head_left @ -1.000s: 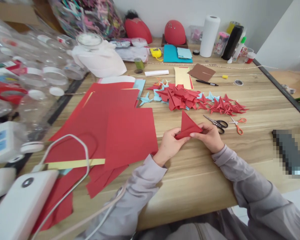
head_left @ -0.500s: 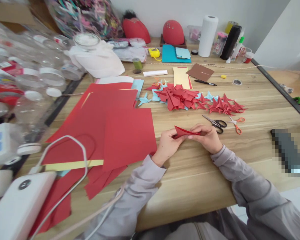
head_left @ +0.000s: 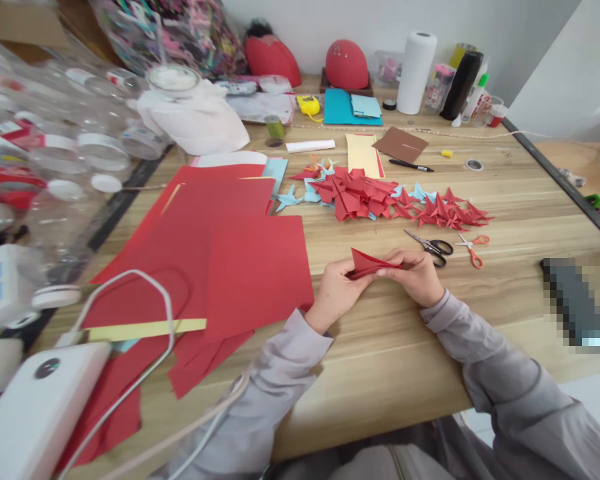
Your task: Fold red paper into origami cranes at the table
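Observation:
A small folded red paper is held between both hands above the wooden table, its pointed corner sticking up. My left hand pinches its left side, with the fingertips partly hidden behind the paper. The right end is gripped between the thumb and fingers of my right hand. Behind the hands lies a heap of folded red paper pieces, with light blue ones among them. Black-handled scissors and orange-handled scissors rest just beyond my right hand.
Large red sheets cover the table's left part. A white power bank with a looped cable sits at the front left, near plastic bottles. A dark phone lies at the right. A black pen is farther back.
The raised corner of the folded red paper stands slightly higher, showing more of its face. Both hands have barely shifted and keep their hold.

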`<state>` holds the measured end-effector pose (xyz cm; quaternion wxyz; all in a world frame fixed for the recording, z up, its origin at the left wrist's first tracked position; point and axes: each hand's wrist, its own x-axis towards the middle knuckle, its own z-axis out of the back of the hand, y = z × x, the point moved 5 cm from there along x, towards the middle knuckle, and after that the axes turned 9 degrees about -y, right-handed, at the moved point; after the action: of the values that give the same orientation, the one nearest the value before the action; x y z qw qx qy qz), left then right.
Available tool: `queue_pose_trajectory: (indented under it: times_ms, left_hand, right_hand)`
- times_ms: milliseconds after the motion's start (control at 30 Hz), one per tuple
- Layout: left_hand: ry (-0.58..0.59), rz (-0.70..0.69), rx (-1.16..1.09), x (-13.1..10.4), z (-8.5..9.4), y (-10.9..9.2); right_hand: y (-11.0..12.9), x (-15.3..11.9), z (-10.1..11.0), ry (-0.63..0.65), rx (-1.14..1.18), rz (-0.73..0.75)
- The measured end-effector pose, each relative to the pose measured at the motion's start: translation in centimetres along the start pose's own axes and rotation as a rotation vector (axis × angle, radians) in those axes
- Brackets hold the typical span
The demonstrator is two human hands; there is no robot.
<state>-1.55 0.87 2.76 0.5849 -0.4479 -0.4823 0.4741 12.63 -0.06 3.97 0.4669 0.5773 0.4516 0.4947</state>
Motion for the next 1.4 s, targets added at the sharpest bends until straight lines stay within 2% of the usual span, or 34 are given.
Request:
queue_pose_trajectory:
  times_ms: [167, 267, 467, 600, 700, 933, 1233, 1400]
  left_hand:
    - [-0.026, 0.026, 0.103, -0.3, 0.0, 0.1]
    - [-0.017, 0.066, 0.134, -0.5, 0.0, 0.2]
    - [0.057, 0.170, 0.012, -0.4, -0.4, 0.1]
    - [0.084, 0.244, -0.080, -0.3, -0.5, 0.3]
    - [0.097, 0.263, -0.099, -0.2, -0.5, 0.4]
    - [0.106, 0.315, -0.143, -0.4, -0.7, 0.2]
    - [0.105, 0.290, -0.163, -0.3, -0.9, 0.2]
    - [0.092, 0.346, -0.191, -0.5, -0.9, -0.1]
  right_hand:
    - [-0.1, 0.0, 0.0, 0.022, 0.019, -0.004]
    - [-0.2, 0.1, 0.1, -0.006, 0.021, -0.014]
    - [-0.5, 0.3, 0.7, -0.089, -0.052, -0.067]
    - [-0.8, 0.3, 0.5, -0.037, -0.037, -0.119]
    - [-0.9, 0.4, 0.4, -0.016, -0.015, -0.143]
    - [-1.0, 0.4, 1.1, -0.083, -0.126, -0.125]
    - [-0.7, 0.3, 0.8, -0.068, -0.153, -0.128]
    - [-0.9, 0.3, 1.0, -0.056, -0.195, -0.140]
